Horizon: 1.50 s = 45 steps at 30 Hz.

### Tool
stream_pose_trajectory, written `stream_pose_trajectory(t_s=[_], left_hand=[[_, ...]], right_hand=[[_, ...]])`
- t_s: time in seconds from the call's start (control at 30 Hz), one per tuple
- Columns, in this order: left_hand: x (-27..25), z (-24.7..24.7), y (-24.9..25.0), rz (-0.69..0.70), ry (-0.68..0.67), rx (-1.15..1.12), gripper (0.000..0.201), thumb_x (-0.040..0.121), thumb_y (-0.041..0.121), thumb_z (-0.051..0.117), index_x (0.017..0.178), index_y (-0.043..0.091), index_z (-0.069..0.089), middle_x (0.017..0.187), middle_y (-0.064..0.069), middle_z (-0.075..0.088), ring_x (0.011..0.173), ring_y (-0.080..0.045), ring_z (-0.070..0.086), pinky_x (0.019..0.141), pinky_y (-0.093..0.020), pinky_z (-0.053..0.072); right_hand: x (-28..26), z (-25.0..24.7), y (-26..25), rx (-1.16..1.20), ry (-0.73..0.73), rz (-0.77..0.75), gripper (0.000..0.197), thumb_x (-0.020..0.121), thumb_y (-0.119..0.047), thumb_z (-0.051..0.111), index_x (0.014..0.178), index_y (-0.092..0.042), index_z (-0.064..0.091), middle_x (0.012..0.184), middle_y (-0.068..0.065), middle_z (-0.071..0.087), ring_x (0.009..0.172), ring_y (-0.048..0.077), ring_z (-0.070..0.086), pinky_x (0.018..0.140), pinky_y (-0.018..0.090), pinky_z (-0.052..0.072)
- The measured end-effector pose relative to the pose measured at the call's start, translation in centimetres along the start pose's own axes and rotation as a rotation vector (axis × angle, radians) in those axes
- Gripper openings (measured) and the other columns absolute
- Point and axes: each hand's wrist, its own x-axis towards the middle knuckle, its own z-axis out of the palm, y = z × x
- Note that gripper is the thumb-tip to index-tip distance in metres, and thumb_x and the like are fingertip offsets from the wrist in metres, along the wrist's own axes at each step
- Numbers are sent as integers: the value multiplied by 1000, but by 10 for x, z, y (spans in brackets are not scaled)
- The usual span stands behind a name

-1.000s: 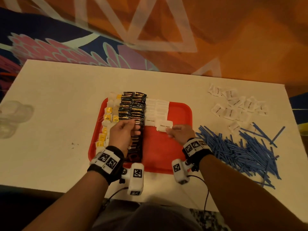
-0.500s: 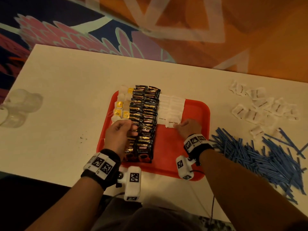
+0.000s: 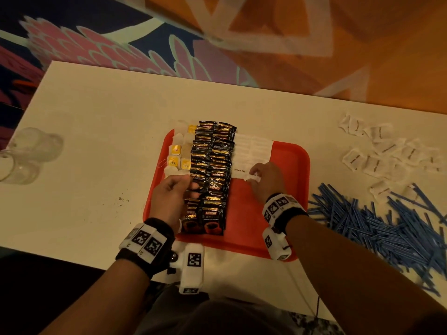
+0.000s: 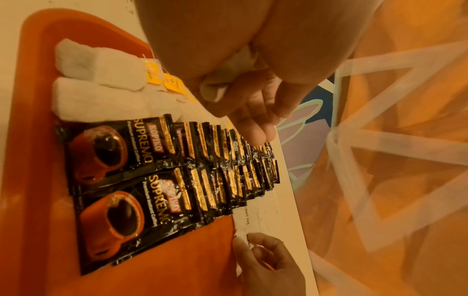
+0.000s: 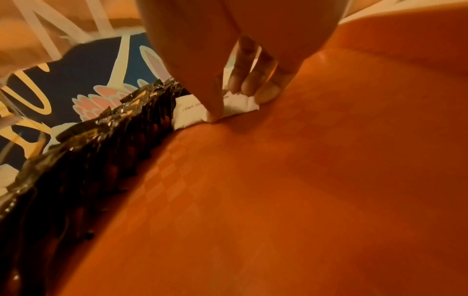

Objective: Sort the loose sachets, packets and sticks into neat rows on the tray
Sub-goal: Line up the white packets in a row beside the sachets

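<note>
Tray (image 3: 296, 165) holds tea bags (image 3: 175, 158), coffee packets (image 3: 212, 165), sugar sachets (image 3: 251, 151).

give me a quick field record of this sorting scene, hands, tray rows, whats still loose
left hand: over the tea bags and coffee rows, a white tea bag held in its curled fingers
right hand: pinching a white sugar sachet at the near end of the sugar row
tray: red, near right part bare
rows on tray: tea bags, black coffee sachets, white sugar sachets
still loose: white sachets and blue sticks on the table, right of the tray
</note>
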Motion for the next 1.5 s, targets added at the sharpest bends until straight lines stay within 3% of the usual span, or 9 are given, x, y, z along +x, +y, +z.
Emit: stream_pose_trajectory(t_s=[0.27, 0.57, 0.67, 0.87, 0.97, 1.1, 1.33, 1.43, 1.5], left_hand=[[-3, -5, -4, -3, 13, 12, 12, 100, 20, 57, 93, 13, 64, 86, -4, 70, 61, -10, 60, 34, -17, 32], [-4, -1, -4, -50, -89, -33, 20, 103, 28, 52, 97, 13, 63, 80, -2, 71, 59, -10, 61, 38, -19, 33], [-6, 13, 2, -85, -152, -103, 27, 104, 33, 47, 99, 11, 62, 80, -3, 71, 58, -9, 61, 40, -18, 35], [-18, 54, 17, -207, -232, -352, 37, 104, 35, 46, 90, 4, 60, 75, -11, 66, 60, -17, 62, 52, -24, 53], [-27, 67, 22, -255, -281, -383, 40, 105, 38, 43, 92, 4, 61, 80, -14, 69, 74, -28, 69, 56, -31, 59], [-36, 77, 23, -254, -387, -357, 41, 105, 39, 41, 96, 4, 60, 76, -10, 69, 72, -25, 67, 59, -35, 55], [-47, 67, 16, -102, -582, -187, 21, 99, 8, 54, 117, 2, 64, 100, -10, 70, 86, -16, 69, 70, -25, 58], [-50, 61, 12, 14, -560, -28, 18, 94, 4, 61, 110, 4, 69, 94, -9, 74, 87, -18, 68, 70, -24, 55], [-55, 60, 12, 43, -484, -31, 12, 94, 6, 63, 102, 6, 71, 91, -7, 74, 82, -16, 68, 65, -22, 55]], right_hand=[[3, -1, -2, -8, 1, -56, 20, 85, -12, 69, 102, -19, 60, 100, -4, 43, 107, 23, 50, 86, 26, 37], [-4, -20, -12, 41, -13, 67, 46, 83, -22, 73, 123, -32, 54, 128, -1, 44, 127, 22, 37, 97, 30, 35], [-18, -34, -20, 164, 54, 62, 37, 83, -24, 75, 114, -30, 56, 118, -3, 51, 117, 18, 48, 95, 29, 40], [-74, -74, -71, 493, 27, -115, 20, 75, -28, 83, 84, -22, 67, 75, -7, 65, 69, 3, 58, 61, 14, 45], [-94, -86, -83, 383, -101, -168, 26, 70, -33, 87, 88, -21, 71, 86, -3, 66, 71, 4, 57, 63, 16, 48], [-103, -91, -72, 262, -44, -134, 15, 80, -29, 80, 94, -24, 75, 95, -5, 59, 75, 3, 55, 65, 11, 39], [-113, -101, -56, 491, -13, 52, 11, 85, -26, 75, 93, -22, 68, 86, -6, 66, 78, 5, 61, 70, 17, 48], [-113, -103, -52, 568, -29, 99, 13, 82, -28, 78, 83, -28, 65, 90, 4, 72, 80, 17, 68, 76, 32, 55], [-115, -104, -51, 655, 12, 140, 15, 81, -21, 80, 78, -26, 66, 81, 4, 71, 69, 13, 66, 68, 29, 54]])
